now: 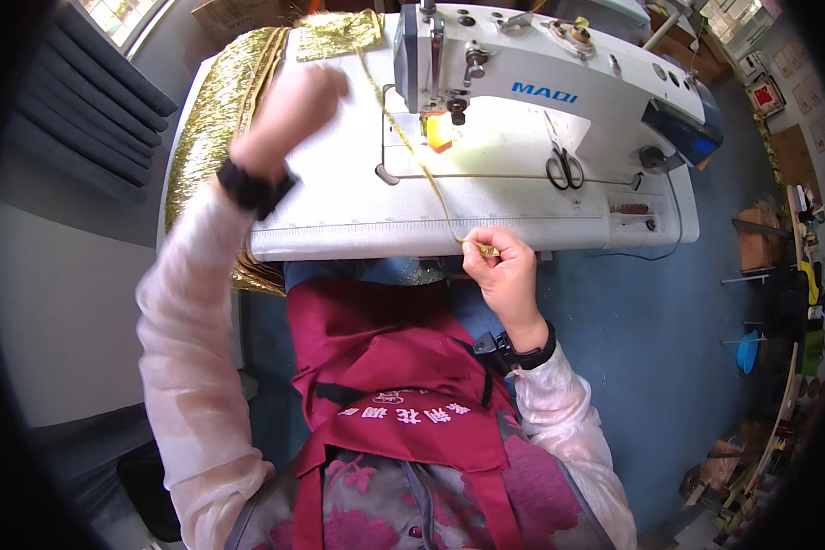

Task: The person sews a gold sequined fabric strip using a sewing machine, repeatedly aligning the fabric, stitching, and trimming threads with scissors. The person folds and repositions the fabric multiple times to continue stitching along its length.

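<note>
My left hand [298, 115], blurred, is raised at the upper left by the gold sequined fabric [192, 147]; its curled fingers are too smeared to show what they hold. My right hand [502, 275] pinches a thin gold strip [403, 133] at the table's front edge. The strip runs diagonally up to a small gold sequined piece [337, 37] at the back. The white sewing machine [513, 64] stands right of it, with an orange piece [438, 133] under its head.
Black scissors [565, 170] lie on the white machine table [321, 206]. A grey curtain [87, 115] hangs at the left and a cardboard box [225, 16] sits behind the table. Cluttered shelves with a blue basin [747, 350] line the right side.
</note>
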`<state>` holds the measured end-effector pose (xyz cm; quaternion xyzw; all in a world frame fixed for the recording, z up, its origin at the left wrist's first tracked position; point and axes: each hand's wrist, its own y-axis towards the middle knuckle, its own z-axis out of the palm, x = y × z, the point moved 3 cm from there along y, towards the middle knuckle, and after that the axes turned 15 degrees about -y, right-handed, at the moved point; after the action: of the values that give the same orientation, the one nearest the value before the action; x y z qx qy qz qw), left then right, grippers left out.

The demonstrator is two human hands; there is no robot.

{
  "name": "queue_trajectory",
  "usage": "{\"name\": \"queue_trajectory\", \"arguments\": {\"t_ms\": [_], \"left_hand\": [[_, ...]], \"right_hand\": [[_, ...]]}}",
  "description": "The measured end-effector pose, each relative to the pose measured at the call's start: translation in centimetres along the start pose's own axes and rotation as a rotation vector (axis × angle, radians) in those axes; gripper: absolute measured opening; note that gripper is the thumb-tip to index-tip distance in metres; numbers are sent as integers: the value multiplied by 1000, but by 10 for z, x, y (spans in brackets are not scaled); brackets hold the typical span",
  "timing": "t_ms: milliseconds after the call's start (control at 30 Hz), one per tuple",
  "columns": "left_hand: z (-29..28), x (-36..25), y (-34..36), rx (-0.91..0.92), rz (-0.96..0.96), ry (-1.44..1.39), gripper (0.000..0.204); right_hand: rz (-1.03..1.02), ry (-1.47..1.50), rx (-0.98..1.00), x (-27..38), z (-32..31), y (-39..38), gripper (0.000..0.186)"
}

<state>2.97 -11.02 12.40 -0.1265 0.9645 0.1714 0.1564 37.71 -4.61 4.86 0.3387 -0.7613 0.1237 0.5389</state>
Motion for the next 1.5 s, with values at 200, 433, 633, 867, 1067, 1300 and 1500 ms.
{"name": "queue_trajectory", "arguments": {"t_ms": [200, 433, 633, 867, 1067, 1300, 1500], "left_hand": [[71, -154, -114, 167, 276, -736, 31], [91, -152, -131, 95, 112, -942, 13], [98, -153, -137, 41, -58, -1071, 9], [114, -138, -145, 221, -368, -1259, 9], [119, -132, -142, 108, -258, -1730, 8], [116, -130, -138, 61, -242, -1857, 7], [111, -127, -138, 18, -192, -1806, 11]], "right_hand": [[-76, -127, 41, 4, 12, -9, 7], [-11, -93, 47, 5, 11, -19, 6], [-7, -100, 112, -2, 10, -19, 8], [-203, -899, -296, -59, -84, 88, 17], [66, -1434, -90, -106, -96, 133, 36], [296, -50, 291, -51, -79, 22, 27], [388, 504, 701, -23, -18, -81, 33]]}}
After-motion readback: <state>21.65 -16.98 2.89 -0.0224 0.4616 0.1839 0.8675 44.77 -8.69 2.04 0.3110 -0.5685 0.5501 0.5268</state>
